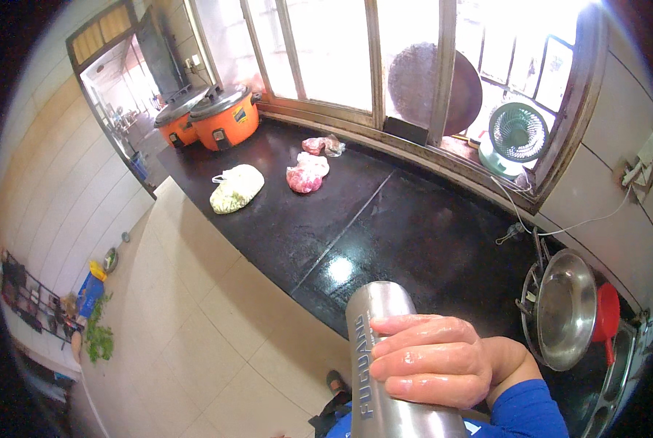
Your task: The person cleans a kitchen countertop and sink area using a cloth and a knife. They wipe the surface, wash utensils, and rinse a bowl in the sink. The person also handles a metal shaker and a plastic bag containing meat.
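Note:
My right hand (436,356), wet and shiny, is wrapped around a stainless steel vacuum flask (362,350) of the Fuguang make. The flask is held up close before me and tilted, its rounded end over the edge of the black countertop (282,241). Its near end runs out of the frame at the bottom. My thumb is hidden behind the steel. My left hand is out of view. Farther along the counter lie a tied plastic bag of chopped pale green vegetable (238,189) and pinkish raw meat in clear plastic bags (307,172).
Two orange rice cookers (225,123) stand at the counter's far end. To the right are a metal basin (567,309), a red ladle (607,312) and a sink (614,378). A green fan (518,134) sits on the windowsill, its cord trailing. Leafy greens (99,334) lie on the floor.

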`<state>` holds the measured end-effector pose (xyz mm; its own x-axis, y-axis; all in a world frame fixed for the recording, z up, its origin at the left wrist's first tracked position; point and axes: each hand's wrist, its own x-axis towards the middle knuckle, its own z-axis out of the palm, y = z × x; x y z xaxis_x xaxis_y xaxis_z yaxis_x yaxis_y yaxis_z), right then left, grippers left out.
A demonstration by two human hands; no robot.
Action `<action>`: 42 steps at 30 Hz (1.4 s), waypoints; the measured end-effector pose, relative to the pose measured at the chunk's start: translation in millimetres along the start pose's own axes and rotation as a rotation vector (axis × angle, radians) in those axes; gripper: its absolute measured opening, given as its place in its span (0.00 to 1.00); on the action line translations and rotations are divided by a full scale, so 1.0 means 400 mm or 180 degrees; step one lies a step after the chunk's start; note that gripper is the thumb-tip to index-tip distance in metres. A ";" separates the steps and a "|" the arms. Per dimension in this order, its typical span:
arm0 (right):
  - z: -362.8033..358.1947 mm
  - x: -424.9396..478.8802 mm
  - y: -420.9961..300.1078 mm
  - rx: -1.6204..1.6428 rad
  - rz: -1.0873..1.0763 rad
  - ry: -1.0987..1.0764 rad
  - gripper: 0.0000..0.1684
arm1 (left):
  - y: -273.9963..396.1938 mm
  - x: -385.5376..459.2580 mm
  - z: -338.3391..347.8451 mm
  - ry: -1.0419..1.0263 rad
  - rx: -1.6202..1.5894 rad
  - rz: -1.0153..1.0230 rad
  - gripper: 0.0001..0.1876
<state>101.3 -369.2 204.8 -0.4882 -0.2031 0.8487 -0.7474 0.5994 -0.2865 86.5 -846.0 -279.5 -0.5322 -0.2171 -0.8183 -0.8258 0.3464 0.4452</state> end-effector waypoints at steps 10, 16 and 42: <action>-0.038 -0.027 -0.026 -0.0090 0.0160 0.0168 0.22 | 0.007 -0.002 0.010 -0.0021 -0.0008 -0.0006 0.13; -0.076 -0.071 -0.008 0.0124 0.0403 -0.0184 0.26 | -0.004 0.003 0.022 -0.0027 -0.0077 -0.0035 0.12; -0.075 -0.030 0.023 0.0280 -0.0085 -0.0035 0.24 | -0.104 0.026 0.044 -0.0062 -0.0637 -0.0300 0.12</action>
<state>113.8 -338.2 205.3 -0.4721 -0.2268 0.8519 -0.7967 0.5235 -0.3021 118.6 -846.5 -312.9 -0.4487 -0.2217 -0.8657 -0.8934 0.1368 0.4280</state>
